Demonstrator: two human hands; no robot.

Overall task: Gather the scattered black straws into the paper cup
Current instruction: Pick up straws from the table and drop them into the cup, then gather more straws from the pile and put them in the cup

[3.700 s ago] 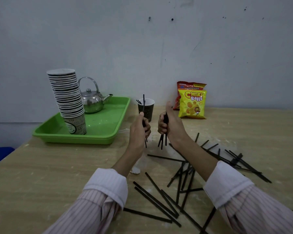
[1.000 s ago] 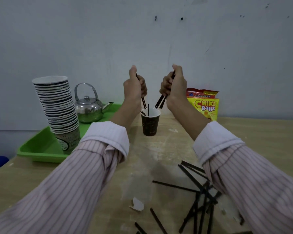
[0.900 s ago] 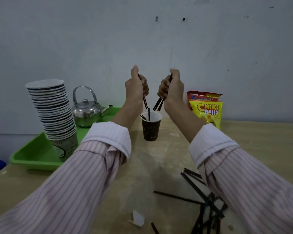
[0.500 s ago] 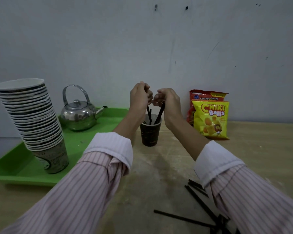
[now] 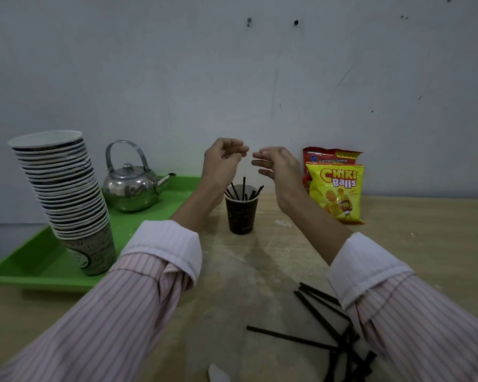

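Observation:
A dark paper cup (image 5: pixel 241 216) stands upright on the wooden table, with several black straws (image 5: pixel 243 188) sticking out of its top. My left hand (image 5: pixel 223 158) and my right hand (image 5: pixel 278 165) hover just above the cup, fingers loosely spread and facing each other, holding nothing. More black straws (image 5: pixel 319 317) lie scattered on the table at the lower right, partly hidden under my right sleeve.
A green tray (image 5: pixel 39 267) at the left carries a leaning stack of paper cups (image 5: pixel 64 194) and a steel kettle (image 5: pixel 130 186). Two snack bags (image 5: pixel 335 188) lean on the wall to the right of the cup. A paper scrap (image 5: pixel 217 373) lies near the front edge.
Both hands lowered their straws into the cup and let go; the fingers have opened and lifted slightly above the cup. The camera has moved closer to the table.

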